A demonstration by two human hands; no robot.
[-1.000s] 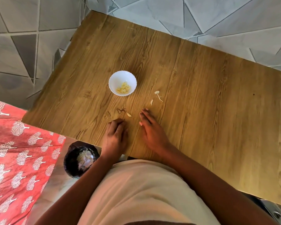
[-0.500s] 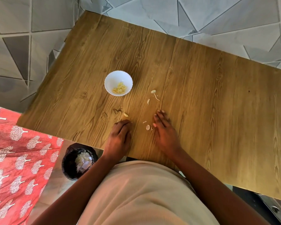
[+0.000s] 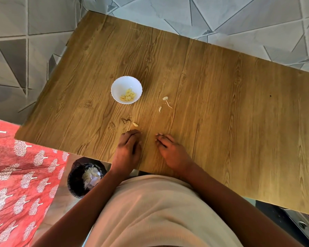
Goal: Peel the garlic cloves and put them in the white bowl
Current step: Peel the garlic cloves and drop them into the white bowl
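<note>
Already the bowl (image 3: 126, 90) holds peeled cloves (image 3: 128, 96), on the table (image 3: 221, 104) beyond both hands. One clove (image 3: 135, 124) lies loose just ahead of the left hand (image 3: 128, 150), whose fingers curl down on the wood; whether they pinch anything, I cannot tell. The right hand (image 3: 173, 152) rests flat, fingers together. Skins (image 3: 166, 101) lie right of the bowl. A bin (image 3: 86, 177) stands below the table edge.

A rectangular wood-grain laminate table (image 3: 221, 104) stands on a grey floor of triangular-patterned tiles (image 3: 16, 50). Left of the table lies red fabric printed with white trees (image 3: 16, 166); a round black bin (image 3: 80, 179) stands beside it.
</note>
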